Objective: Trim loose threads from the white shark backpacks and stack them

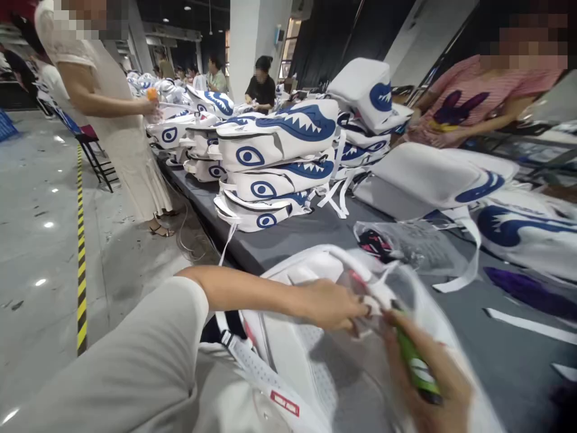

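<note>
A white backpack (pixel 315 361) lies in front of me, partly over the table edge, with its straps and mesh lining showing. My left hand (pixel 336 305) reaches across it, its fingers closed on a white edge of the backpack. Close by on the right, my right hand (pixel 437 367) is wrapped around a slim green-and-black hand tool (pixel 415 355). The tool's upper end is near the fingers of my left hand. Motion blurs the right hand, and I cannot make out the tool's exact kind. A strap with a red label (pixel 285 403) hangs toward my lap.
Stacked white backpacks (pixel 274 162) with blue eyes and teeth stand along the grey table (pixel 270 243). More backpacks (pixel 433 174) lie to the right. A clear plastic bag (pixel 419 243), loose white straps (pixel 532 325) and a purple item (pixel 532 288) are nearby. Several people stand or sit around.
</note>
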The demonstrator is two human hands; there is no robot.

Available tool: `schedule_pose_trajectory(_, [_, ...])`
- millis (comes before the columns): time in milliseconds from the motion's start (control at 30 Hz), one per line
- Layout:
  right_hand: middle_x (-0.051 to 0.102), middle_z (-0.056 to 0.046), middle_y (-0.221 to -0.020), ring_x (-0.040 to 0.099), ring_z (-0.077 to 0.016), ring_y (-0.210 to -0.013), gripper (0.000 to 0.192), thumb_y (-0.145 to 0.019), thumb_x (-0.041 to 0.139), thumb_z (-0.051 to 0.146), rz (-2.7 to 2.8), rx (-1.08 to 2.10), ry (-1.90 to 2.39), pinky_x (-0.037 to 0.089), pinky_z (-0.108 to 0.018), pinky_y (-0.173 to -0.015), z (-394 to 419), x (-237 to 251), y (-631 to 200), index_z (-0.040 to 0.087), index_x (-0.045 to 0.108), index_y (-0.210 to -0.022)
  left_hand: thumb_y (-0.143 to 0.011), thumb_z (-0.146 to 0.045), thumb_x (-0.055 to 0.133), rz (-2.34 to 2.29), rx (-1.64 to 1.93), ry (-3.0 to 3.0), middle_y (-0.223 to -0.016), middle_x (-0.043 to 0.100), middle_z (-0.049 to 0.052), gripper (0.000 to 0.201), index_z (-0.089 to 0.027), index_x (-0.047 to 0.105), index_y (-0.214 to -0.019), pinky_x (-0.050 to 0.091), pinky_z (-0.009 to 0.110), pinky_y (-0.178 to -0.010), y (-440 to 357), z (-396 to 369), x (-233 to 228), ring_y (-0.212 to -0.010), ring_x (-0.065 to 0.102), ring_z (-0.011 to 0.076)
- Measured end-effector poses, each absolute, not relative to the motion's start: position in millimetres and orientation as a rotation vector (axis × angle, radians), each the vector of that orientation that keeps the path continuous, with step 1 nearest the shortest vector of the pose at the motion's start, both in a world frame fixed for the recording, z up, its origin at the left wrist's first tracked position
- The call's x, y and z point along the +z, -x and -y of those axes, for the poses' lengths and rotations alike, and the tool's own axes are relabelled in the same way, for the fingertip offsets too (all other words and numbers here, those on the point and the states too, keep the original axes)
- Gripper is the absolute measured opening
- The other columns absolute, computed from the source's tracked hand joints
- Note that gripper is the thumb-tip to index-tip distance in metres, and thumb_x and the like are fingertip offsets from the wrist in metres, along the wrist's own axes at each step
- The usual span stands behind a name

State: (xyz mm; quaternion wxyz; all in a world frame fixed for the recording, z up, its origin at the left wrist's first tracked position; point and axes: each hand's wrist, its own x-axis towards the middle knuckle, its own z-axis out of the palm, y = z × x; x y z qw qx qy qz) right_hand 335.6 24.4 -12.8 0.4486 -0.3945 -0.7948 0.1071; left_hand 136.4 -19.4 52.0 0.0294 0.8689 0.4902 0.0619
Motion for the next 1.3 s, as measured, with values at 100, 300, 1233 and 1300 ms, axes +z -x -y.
schedule_pose_trajectory(100, [0.078, -0.008, -0.099, 0.075, -0.0312, -0.082, 0.020, -0.088, 0.064, 0.036, 2.123, 0.173, 0.661, 0.059, -0.046, -0.074, -32.0, -34.0, -332.5, 0.031, 0.072, -0.105, -0.098, -0.031, 0.050, -1.388, 0.072, -2.635, -0.116, 0.073, 0.004, 0.024, -0.017, 0.065, -0.111, 0.052, 0.034, -0.072, -130.1, 7.4, 26.2, -0.106, 0.068, 0.0213])
schedule_pose_trajectory(300, [0.076, -0.004, -0.103, 0.073, -0.0271, -0.083, 0.036, -0.090, 0.063, 0.021, 2.072, 0.089, 0.546, 0.056, -0.040, -0.076, -30.4, -51.7, -326.5, 0.031, 0.065, -0.124, -0.098, -0.028, 0.050, -1.557, 0.448, -2.821, -0.133, 0.062, 0.011, 0.035, -0.017, 0.063, -0.128, 0.047, 0.041, -0.096, -101.6, -10.6, 38.6, -0.125, 0.053, 0.0279])
schedule_pose_trajectory(1233, [0.075, -0.008, -0.107, 0.074, -0.0219, -0.093, 0.033, -0.093, 0.062, 0.027, 2.065, 0.676, 0.976, 0.059, -0.037, -0.085, 0.0, -28.8, -328.6, 0.025, 0.055, -0.126, -0.086, -0.040, 0.067, -1.556, -0.156, -2.957, -0.166, 0.011, 0.027, 0.095, -0.007, 0.016, -0.158, 0.024, 0.061, -0.118, -110.9, -50.2, 11.0, -0.152, 0.020, 0.0414])
schedule_pose_trajectory(1300, [0.075, -0.006, -0.107, 0.073, -0.0217, -0.095, 0.026, -0.093, 0.062, 0.025, 2.200, 0.697, 0.936, 0.054, -0.042, -0.099, -6.0, -15.1, -330.9, 0.024, 0.061, -0.119, -0.086, -0.038, 0.067, -1.558, -0.144, -2.925, -0.166, 0.010, 0.025, 0.094, -0.009, 0.016, -0.158, 0.026, 0.060, -0.117, -111.0, -51.1, 11.1, -0.152, 0.020, 0.0410])
